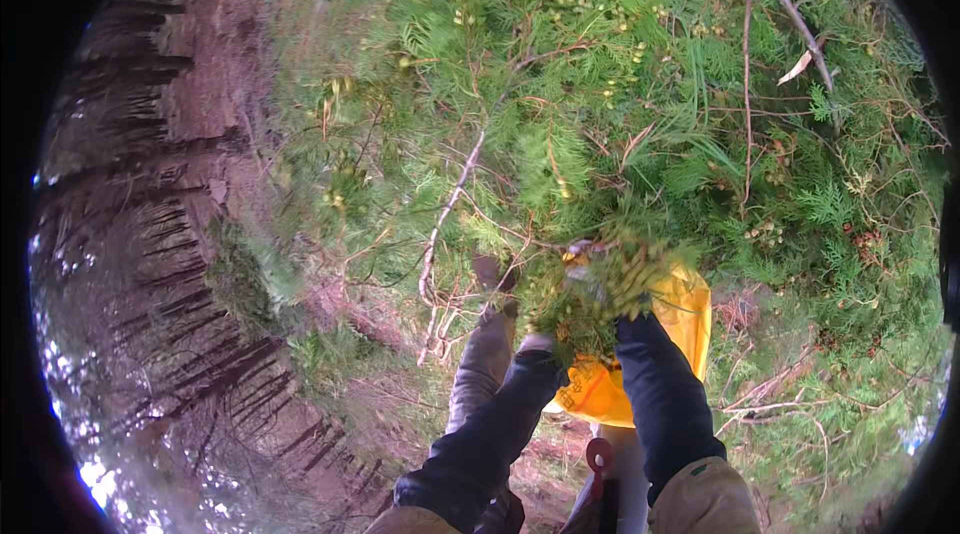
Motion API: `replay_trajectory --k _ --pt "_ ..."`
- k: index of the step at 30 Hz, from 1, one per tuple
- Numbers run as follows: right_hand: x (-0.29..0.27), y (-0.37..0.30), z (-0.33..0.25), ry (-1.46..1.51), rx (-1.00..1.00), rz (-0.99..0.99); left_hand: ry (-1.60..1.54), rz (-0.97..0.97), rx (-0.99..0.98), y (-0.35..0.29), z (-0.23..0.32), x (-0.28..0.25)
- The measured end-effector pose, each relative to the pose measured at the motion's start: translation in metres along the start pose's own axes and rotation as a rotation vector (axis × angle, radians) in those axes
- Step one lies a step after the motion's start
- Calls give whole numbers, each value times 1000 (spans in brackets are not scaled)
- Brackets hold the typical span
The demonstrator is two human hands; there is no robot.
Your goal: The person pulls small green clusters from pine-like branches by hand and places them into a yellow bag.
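Hands (537,342): close together, lower centre, mostly hidden by sprigs (585,322); grip cannot be told.
Yellow bag (687,316): behind the sprigs, probably for easy reach.

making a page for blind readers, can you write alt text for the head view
Two dark-sleeved arms reach to a clump of green sprigs that partly covers a yellow bag, the hands mostly hidden. Leafy green branches spread beyond.
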State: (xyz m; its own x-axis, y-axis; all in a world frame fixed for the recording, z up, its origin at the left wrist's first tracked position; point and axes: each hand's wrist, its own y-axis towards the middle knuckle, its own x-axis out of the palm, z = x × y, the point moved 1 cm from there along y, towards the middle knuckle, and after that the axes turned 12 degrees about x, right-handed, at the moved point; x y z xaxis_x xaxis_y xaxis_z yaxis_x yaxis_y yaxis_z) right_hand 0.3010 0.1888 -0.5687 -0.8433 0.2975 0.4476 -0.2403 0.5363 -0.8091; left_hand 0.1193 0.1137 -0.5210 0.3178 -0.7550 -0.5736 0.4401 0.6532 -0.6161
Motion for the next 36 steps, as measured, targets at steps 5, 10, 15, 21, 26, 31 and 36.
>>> replay_trajectory --k 5,10,15,21,26,31,36 --pt "-4 24 -20 75 18 61 -168 -148 2 -3 -3 -56" --pt "17 35 -25 170 79 6 -865 709 308 28 9 -149" --pt "44 1 14 293 142 46 -740 51 -41 125 62 -196" --pt "66 -28 26 413 64 196 -131 -549 233 185 60 -144" --pt "77 -97 38 606 -56 361 -269 -423 397 166 -50 -99" --pt "66 -202 24 328 -241 985 -228 -389 428 132 -115 -72" --pt "83 -215 -26 -223 -587 808 -828 -185 -48 116 -86 -101"
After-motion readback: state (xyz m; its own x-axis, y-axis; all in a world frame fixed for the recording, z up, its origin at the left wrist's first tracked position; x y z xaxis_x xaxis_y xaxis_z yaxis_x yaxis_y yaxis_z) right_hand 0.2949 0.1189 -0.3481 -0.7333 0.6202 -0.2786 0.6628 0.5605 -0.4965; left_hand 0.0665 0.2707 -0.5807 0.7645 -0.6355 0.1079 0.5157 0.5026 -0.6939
